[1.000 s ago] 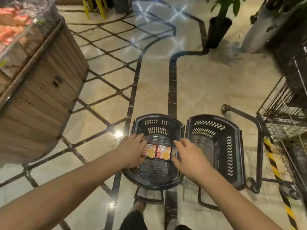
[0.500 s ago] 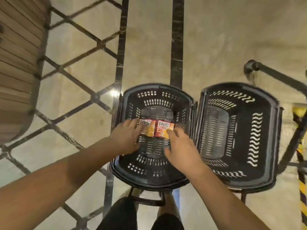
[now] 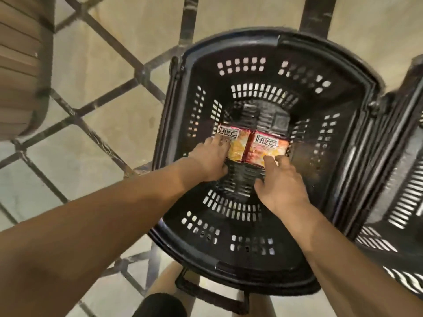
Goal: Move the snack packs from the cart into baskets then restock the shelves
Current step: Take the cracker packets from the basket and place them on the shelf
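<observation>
A black plastic basket (image 3: 231, 268) stands on the floor right below me. Two orange-red snack packs lie side by side on its slotted bottom: the left pack (image 3: 239, 144) and the right pack (image 3: 269, 148). My left hand (image 3: 209, 160) lies over the left side of the left pack, with fingers on top and the thumb at its near edge. My right hand (image 3: 282, 180) touches the near edge of the right pack with its fingertips, and its thumb is spread away from the pack.
A second black basket (image 3: 407, 184) stands against the first on the right. A wooden display stand (image 3: 20, 76) is at the upper left. The first basket's folded handle (image 3: 206, 291) lies by my legs at the bottom. Tiled floor surrounds everything.
Both hands have gone down with the two packs until they lie on the basket's bottom. The view has tilted down and come much closer to the basket.
</observation>
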Demonstrator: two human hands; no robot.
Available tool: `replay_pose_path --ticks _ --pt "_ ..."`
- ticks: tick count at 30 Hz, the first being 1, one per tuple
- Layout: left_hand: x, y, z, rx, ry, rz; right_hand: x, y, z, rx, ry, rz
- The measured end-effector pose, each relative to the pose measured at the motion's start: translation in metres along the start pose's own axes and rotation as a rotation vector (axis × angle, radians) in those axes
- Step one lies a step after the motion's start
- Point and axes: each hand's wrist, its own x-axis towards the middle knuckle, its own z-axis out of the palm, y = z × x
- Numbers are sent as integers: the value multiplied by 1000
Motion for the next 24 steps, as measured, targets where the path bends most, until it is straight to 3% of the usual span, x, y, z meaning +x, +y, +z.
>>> replay_pose_path --ticks 13,24 --pt "84 0 67 -141 -6 -191 96 15 65 -3 49 54" --pt "123 18 89 -586 94 -456 126 16 84 29 114 145"
